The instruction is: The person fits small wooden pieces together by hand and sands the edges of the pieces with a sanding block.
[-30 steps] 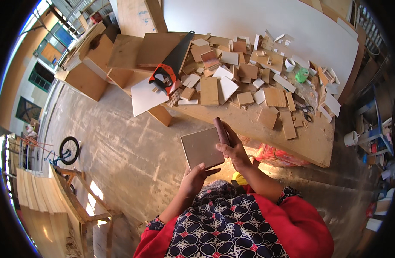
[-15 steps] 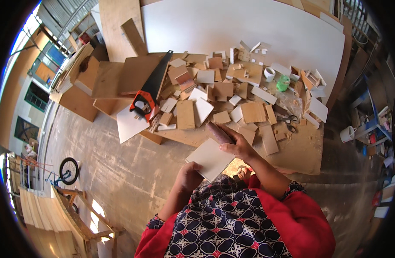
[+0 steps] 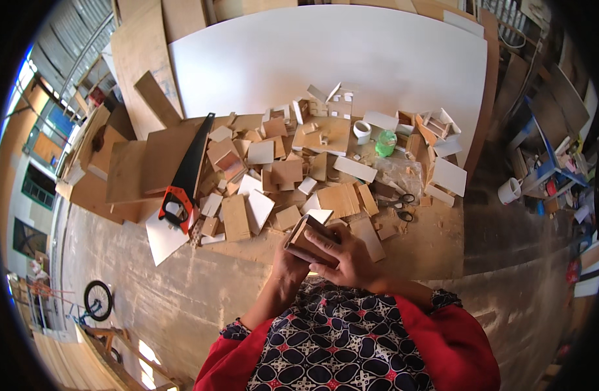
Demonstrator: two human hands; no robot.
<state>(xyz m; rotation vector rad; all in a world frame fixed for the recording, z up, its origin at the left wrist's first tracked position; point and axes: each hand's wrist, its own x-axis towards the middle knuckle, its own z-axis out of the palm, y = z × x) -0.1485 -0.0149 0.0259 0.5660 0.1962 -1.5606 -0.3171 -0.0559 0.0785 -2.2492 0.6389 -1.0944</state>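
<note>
My left hand (image 3: 288, 266) is closed around the edge of a small flat wooden panel, held in front of my waist. Only a pale corner of the panel (image 3: 321, 215) shows beyond the hands. Over it lies a sanding block (image 3: 300, 237) wrapped in reddish-brown sandpaper, bare wood showing between the wrapped sides. My right hand (image 3: 344, 259) grips this block from above, fingers laid across it. Most of the panel is hidden under the block and the fingers. Both hands are just off the near edge of the workbench (image 3: 420, 251).
Wood offcuts (image 3: 236, 219) are heaped on the bench. A handsaw (image 3: 187, 173) with an orange handle leans at the left. Scissors (image 3: 404, 207), a green container (image 3: 385, 143) and a white tape roll (image 3: 362, 131) lie to the right. A large white board (image 3: 325, 55) stands behind.
The panel has been turned and brought closer to the right hand. The sanding block has come down from beside the panel onto it. The view has shifted, showing more behind the bench.
</note>
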